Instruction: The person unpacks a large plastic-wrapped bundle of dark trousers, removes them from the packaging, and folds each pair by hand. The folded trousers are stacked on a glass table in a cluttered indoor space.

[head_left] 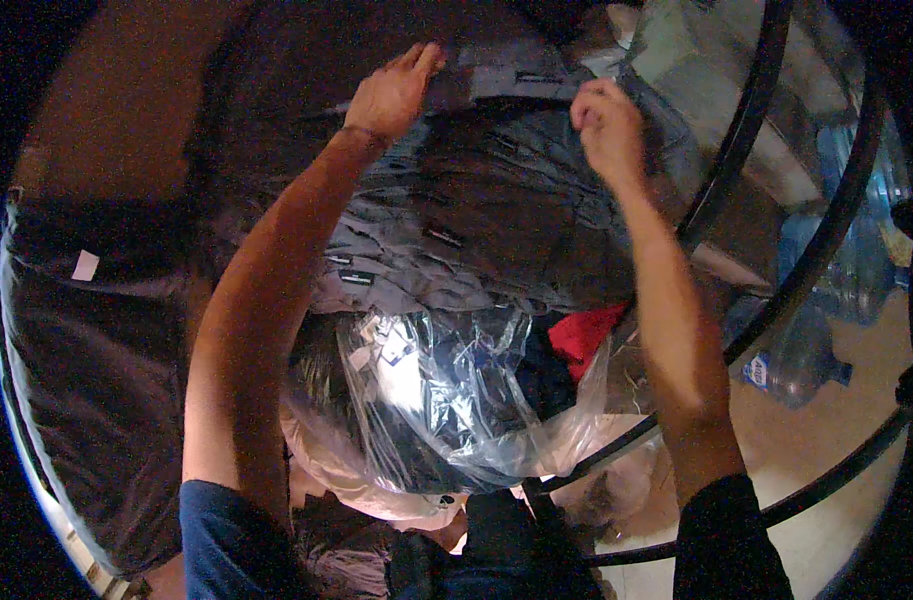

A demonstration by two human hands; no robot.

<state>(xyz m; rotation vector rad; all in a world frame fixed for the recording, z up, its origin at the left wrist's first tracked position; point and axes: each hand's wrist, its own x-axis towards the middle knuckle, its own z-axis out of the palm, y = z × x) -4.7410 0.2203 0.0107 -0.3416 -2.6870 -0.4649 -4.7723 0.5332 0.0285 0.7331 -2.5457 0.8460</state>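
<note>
A pile of dark grey garments [507, 200] with small dark labels lies in front of me. My left hand [392, 95] is over its far left part, fingers stretched out and close together, beside a lighter grey waistband [507, 82]. At the other end of that band is my right hand [610, 125], its fingers curled in; what they grip, if anything, is hidden. Nearer me, below the pile, a clear plastic bag [457, 400] shines in the light. A red cloth [584, 340] shows beside the bag.
Black curved bars [827, 250] arc along the right side. Beyond them several large clear bottles [802, 360] stand or lie on the floor. On the left is dark fabric [97, 400] with a small white tag [86, 265].
</note>
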